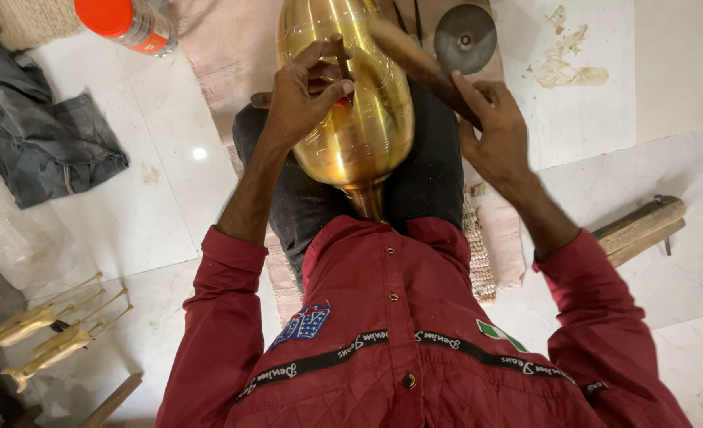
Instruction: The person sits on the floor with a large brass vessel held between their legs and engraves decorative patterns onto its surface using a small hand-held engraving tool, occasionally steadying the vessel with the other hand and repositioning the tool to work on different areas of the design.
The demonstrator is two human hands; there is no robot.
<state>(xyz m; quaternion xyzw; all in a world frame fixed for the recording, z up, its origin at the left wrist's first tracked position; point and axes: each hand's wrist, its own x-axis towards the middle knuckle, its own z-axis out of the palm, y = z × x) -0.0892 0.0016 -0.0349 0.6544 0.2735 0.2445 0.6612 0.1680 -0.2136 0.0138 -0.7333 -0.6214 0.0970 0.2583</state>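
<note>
In the upper middle of the frame, a large shiny brass vessel point(355, 119) with a narrow neck lies on the person's lap. The left hand point(304, 99) is closed on a thin dark punch tool point(341, 57) standing on the brass, and the right hand point(494, 131) grips a brown wooden mallet handle point(415, 59) above it. I judge the round polished surface can let the punch slide, so a blow may scratch the brass or hit the fingers.

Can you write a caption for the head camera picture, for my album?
Left hand holds a small punch on a brass vessel; right hand grips a wooden mallet.
</note>
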